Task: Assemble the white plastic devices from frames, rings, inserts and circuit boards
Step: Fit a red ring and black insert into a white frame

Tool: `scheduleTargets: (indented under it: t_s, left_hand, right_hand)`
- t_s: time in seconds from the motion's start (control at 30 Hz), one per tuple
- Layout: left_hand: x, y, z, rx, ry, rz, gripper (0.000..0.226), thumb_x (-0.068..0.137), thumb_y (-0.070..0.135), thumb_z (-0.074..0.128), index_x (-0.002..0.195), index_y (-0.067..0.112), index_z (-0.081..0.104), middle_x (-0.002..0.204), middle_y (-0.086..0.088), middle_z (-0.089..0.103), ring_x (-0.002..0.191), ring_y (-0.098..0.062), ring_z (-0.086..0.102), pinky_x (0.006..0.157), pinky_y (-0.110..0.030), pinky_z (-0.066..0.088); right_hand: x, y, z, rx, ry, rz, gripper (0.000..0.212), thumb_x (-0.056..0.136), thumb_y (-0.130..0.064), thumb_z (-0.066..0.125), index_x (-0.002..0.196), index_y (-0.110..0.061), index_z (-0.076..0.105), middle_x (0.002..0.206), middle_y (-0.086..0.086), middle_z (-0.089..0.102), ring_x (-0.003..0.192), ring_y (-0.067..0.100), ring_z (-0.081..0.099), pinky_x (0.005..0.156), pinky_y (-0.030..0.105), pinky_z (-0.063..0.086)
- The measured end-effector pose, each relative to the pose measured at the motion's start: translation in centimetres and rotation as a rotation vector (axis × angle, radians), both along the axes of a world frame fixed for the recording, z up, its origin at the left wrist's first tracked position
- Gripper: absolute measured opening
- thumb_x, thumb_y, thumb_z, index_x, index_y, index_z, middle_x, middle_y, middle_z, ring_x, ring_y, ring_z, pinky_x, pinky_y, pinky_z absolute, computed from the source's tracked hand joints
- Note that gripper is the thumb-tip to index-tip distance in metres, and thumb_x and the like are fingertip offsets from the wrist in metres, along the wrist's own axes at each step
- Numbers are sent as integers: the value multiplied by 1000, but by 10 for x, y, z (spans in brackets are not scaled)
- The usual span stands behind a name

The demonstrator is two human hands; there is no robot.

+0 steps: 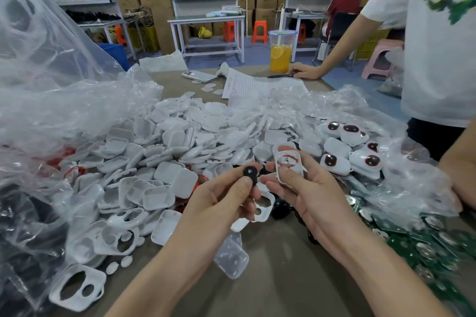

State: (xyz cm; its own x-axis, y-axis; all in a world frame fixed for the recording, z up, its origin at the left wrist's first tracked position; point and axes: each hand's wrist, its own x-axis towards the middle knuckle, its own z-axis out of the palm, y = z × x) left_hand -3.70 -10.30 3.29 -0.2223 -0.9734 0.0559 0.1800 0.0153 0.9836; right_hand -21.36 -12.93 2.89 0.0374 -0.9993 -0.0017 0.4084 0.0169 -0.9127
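My left hand (221, 201) pinches a small black oval insert (250, 174) between thumb and fingers. My right hand (306, 188) holds a white frame (288, 165) upright, with a red ring seated in its upper opening. The insert and the frame are a few centimetres apart above the table. A large heap of white shells (167, 157) lies behind my hands. Finished devices with red-rimmed dark windows (360, 157) rest at the right. Green circuit boards (425, 247) are piled at the lower right. Loose white frames (77, 287) lie at the lower left.
Clear plastic bags (51, 85) rise at the left and cover parts at the right. A phone (198, 76), paper sheets (257, 83) and a cup of orange drink (281, 51) stand at the far edge. Another person in a white shirt (438, 46) leans on the table at the right.
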Motion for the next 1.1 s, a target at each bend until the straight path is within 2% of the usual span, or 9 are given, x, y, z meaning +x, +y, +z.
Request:
scheduleTargets:
  t_s: [0.2, 0.37, 0.43, 0.57, 0.7, 0.83, 0.9, 0.97, 1.1]
  left_hand:
    - [-1, -1, 1, -14, 35, 1, 24, 89, 30, 64, 109, 29, 78, 87, -2, 71, 72, -12, 60, 75, -22, 54]
    - [1, -2, 1, -3, 65, 74, 18, 93, 22, 66, 104, 26, 79, 98, -15, 76, 76, -16, 68, 73, -23, 55]
    - [0, -4, 0, 5, 70, 104, 18, 97, 17, 64, 103, 25, 80, 95, -12, 77, 75, -16, 67, 73, -24, 56]
    - [1, -4, -1, 1, 80, 133, 20, 87, 27, 71, 106, 25, 79, 89, -6, 76, 72, -14, 65, 73, -23, 55]
    - [0, -5, -1, 5, 69, 155, 20, 94, 18, 65, 104, 26, 80, 86, -5, 74, 72, -13, 64, 74, -23, 56]
    - [-1, -3, 2, -11, 76, 141, 24, 90, 32, 62, 104, 25, 80, 91, -5, 76, 76, -11, 67, 74, -23, 56]
    - [-2, -4, 1, -32, 47, 175, 19, 94, 23, 64, 104, 28, 79, 85, -3, 74, 76, -10, 68, 73, -21, 56]
    - [-3, -4, 1, -53, 32, 213, 26, 96, 11, 64, 104, 31, 78, 87, -1, 75, 76, -10, 69, 71, -19, 55]
    - [-8, -2, 3, -150, -36, 294, 24, 92, 7, 68, 93, 29, 77, 91, 3, 78, 83, -9, 74, 70, -13, 54]
  right_hand:
    - [1, 0, -3, -41, 40, 44, 30, 98, -5, 58, 127, -15, 59, 106, 13, 75, 92, 26, 75, 75, 24, 59]
    - [3, 2, -4, -67, 131, 86, 26, 99, -8, 59, 121, -20, 62, 103, 9, 77, 94, 27, 75, 72, 25, 59]
    - [4, 2, -4, -71, 159, 91, 24, 99, -8, 59, 118, -20, 63, 101, 10, 77, 92, 26, 75, 69, 24, 58]
    - [4, 4, -4, -66, 161, 96, 23, 98, -8, 61, 118, -18, 65, 100, 9, 77, 88, 25, 76, 71, 22, 58]
    - [7, 5, -5, -52, 156, 91, 25, 96, -7, 64, 116, -20, 68, 99, 13, 74, 87, 27, 76, 73, 22, 58]
    - [7, 6, -5, -53, 225, 92, 23, 94, -10, 67, 113, -22, 69, 95, 8, 77, 83, 24, 76, 70, 25, 59]
    - [8, 6, -4, -60, 243, 85, 20, 94, -12, 68, 112, -20, 68, 92, 7, 78, 83, 23, 76, 69, 25, 59]
    - [10, 7, -5, -65, 250, 76, 17, 95, -14, 67, 112, -18, 67, 90, 8, 78, 84, 24, 76, 70, 24, 59]
    - [15, 9, -5, -93, 228, 86, 18, 98, -10, 62, 112, -19, 67, 85, 5, 77, 85, 17, 75, 75, 20, 58]
